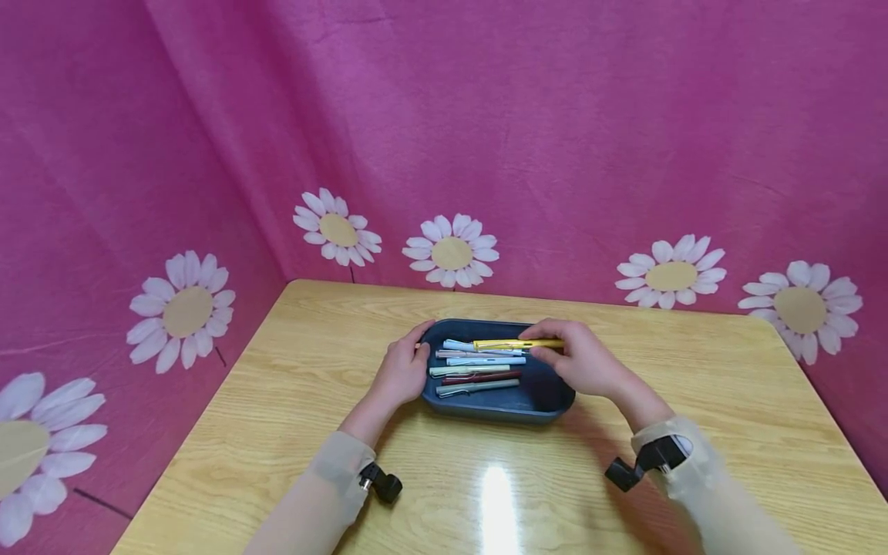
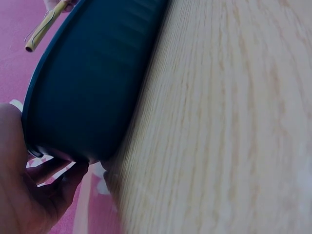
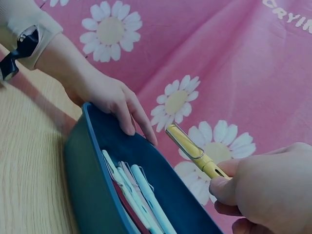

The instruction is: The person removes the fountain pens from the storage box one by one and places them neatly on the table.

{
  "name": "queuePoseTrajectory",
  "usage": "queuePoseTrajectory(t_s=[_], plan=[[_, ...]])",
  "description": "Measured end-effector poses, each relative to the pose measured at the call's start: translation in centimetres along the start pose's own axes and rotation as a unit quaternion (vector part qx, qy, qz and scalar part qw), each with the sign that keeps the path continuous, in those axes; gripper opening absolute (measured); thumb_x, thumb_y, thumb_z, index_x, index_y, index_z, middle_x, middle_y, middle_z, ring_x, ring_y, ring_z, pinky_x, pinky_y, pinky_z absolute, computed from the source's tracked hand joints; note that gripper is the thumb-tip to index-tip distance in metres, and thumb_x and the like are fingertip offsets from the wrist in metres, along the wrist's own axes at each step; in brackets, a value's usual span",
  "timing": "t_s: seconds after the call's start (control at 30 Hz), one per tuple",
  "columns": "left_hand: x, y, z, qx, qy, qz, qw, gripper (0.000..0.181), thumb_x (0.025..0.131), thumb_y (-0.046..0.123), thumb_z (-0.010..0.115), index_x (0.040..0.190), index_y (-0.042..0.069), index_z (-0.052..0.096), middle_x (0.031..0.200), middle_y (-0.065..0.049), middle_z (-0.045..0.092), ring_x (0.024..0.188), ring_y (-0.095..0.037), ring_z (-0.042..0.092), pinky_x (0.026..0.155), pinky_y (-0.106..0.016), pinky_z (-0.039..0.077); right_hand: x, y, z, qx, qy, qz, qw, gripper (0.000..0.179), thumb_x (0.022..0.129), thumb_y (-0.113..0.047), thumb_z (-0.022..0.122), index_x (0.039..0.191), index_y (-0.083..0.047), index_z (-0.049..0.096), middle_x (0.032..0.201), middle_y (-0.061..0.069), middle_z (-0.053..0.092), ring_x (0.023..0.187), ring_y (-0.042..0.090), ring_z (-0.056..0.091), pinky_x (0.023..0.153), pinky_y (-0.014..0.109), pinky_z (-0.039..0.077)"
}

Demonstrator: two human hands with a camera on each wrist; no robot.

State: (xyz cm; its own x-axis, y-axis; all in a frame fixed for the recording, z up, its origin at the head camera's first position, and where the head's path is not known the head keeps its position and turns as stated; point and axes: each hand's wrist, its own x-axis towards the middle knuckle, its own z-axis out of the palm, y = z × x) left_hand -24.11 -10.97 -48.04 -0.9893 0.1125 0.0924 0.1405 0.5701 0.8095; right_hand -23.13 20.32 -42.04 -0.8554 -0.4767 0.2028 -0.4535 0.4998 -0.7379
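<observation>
A dark blue tray (image 1: 496, 414) with rounded corners stands on the table, several capped pens lying side by side in it. My left hand (image 1: 404, 372) grips the tray's left end, thumb at the rim and fingers against the outside wall. In my right hand (image 1: 579, 359) a yellow pen (image 1: 496, 344) is pinched between thumb and fingers, above the tray's far right part. The right wrist view shows this pen (image 3: 195, 152) raised clear of the others, its clip visible. Among the pens in the tray are a light blue one (image 3: 152, 200), a dark red one (image 1: 479, 378) and a grey-green one (image 1: 479, 388).
The light wooden table (image 1: 291, 432) reaches back to a pink curtain (image 1: 520, 139) printed with white daisies. A bright light reflection lies on the wood in front of the tray. A small black camera sits on each wrist.
</observation>
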Motion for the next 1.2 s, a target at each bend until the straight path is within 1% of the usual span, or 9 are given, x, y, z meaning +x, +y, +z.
queuePoseTrajectory(t_s=[0.1, 0.17, 0.5, 0.67, 0.87, 1.03, 1.13, 1.2], plan=[[-0.1, -0.2, 0.0, -0.001, 0.001, -0.005, 1.0000, 0.047, 0.113, 0.015, 0.044, 0.159, 0.014, 0.049, 0.155, -0.017, 0.054, 0.143, -0.033, 0.049, 0.119, -0.054, 0.037, -0.5, 0.1, -0.5, -0.004, 0.000, 0.000, 1.0000, 0.025, 0.100, 0.004, 0.069, 0.122, -0.004, 0.076, 0.115, 0.009, 0.073, 0.094, 0.022, 0.065, 0.080, 0.034, 0.058], [-0.1, -0.3, 0.0, -0.002, 0.002, -0.007, 1.0000, 0.047, 0.113, 0.016, 0.044, 0.160, 0.014, 0.049, 0.155, -0.017, 0.053, 0.144, -0.033, 0.048, 0.119, -0.054, 0.037, -0.8, 0.1, -0.9, -0.008, 0.002, -0.001, 1.0000, 0.025, 0.100, 0.004, 0.069, 0.122, -0.004, 0.076, 0.114, 0.008, 0.073, 0.092, 0.022, 0.064, 0.078, 0.033, 0.057], [0.1, -0.3, -0.2, 0.002, 0.005, -0.001, 1.0000, 0.047, 0.113, 0.016, 0.044, 0.159, 0.016, 0.050, 0.155, -0.016, 0.054, 0.143, -0.031, 0.049, 0.119, -0.052, 0.037, -2.5, 0.1, -2.7, -0.030, 0.031, -0.016, 0.9989, 0.025, 0.099, 0.004, 0.070, 0.120, -0.006, 0.077, 0.114, 0.007, 0.073, 0.092, 0.022, 0.064, 0.077, 0.034, 0.057], [0.0, -0.2, -0.2, 0.002, 0.003, -0.002, 1.0000, 0.047, 0.113, 0.015, 0.044, 0.159, 0.017, 0.051, 0.155, -0.016, 0.054, 0.144, -0.031, 0.048, 0.120, -0.052, 0.037, -3.3, 0.4, -3.5, -0.037, 0.046, -0.024, 0.9980, 0.024, 0.098, 0.005, 0.071, 0.119, -0.006, 0.077, 0.111, 0.006, 0.074, 0.089, 0.021, 0.065, 0.074, 0.031, 0.057], [-0.1, 0.0, -0.1, -0.003, 0.000, -0.003, 1.0000, 0.047, 0.113, 0.014, 0.044, 0.159, 0.016, 0.050, 0.155, -0.016, 0.054, 0.144, -0.031, 0.048, 0.120, -0.052, 0.036, -4.5, 1.1, -4.4, -0.040, 0.063, -0.022, 0.9970, 0.025, 0.097, 0.004, 0.073, 0.119, -0.007, 0.077, 0.110, 0.006, 0.075, 0.088, 0.019, 0.065, 0.072, 0.028, 0.058], [0.1, -0.2, 0.0, 0.002, 0.003, 0.015, 0.9999, 0.047, 0.112, 0.013, 0.045, 0.159, 0.013, 0.050, 0.152, -0.019, 0.056, 0.139, -0.033, 0.053, 0.117, -0.053, 0.039, -5.2, 1.4, -5.2, -0.049, 0.077, -0.022, 0.9956, 0.025, 0.096, 0.004, 0.074, 0.118, -0.007, 0.077, 0.108, 0.007, 0.074, 0.082, 0.018, 0.062, 0.066, 0.026, 0.055], [0.2, -0.3, 0.0, 0.004, 0.006, 0.024, 0.9997, 0.047, 0.111, 0.012, 0.045, 0.158, 0.012, 0.051, 0.149, -0.020, 0.058, 0.136, -0.034, 0.055, 0.117, -0.053, 0.041, -5.6, 1.5, -5.7, -0.054, 0.085, -0.024, 0.9946, 0.026, 0.095, 0.005, 0.075, 0.118, -0.007, 0.077, 0.108, 0.008, 0.074, 0.081, 0.017, 0.061, 0.065, 0.024, 0.053], [0.2, -0.3, 0.0, 0.004, 0.004, 0.022, 0.9997, 0.047, 0.112, 0.012, 0.044, 0.158, 0.011, 0.051, 0.149, -0.020, 0.058, 0.137, -0.034, 0.055, 0.117, -0.053, 0.040, -5.7, 1.6, -6.0, -0.059, 0.091, -0.025, 0.9938, 0.027, 0.094, 0.006, 0.076, 0.118, -0.007, 0.077, 0.107, 0.007, 0.074, 0.081, 0.017, 0.060, 0.065, 0.023, 0.052]])
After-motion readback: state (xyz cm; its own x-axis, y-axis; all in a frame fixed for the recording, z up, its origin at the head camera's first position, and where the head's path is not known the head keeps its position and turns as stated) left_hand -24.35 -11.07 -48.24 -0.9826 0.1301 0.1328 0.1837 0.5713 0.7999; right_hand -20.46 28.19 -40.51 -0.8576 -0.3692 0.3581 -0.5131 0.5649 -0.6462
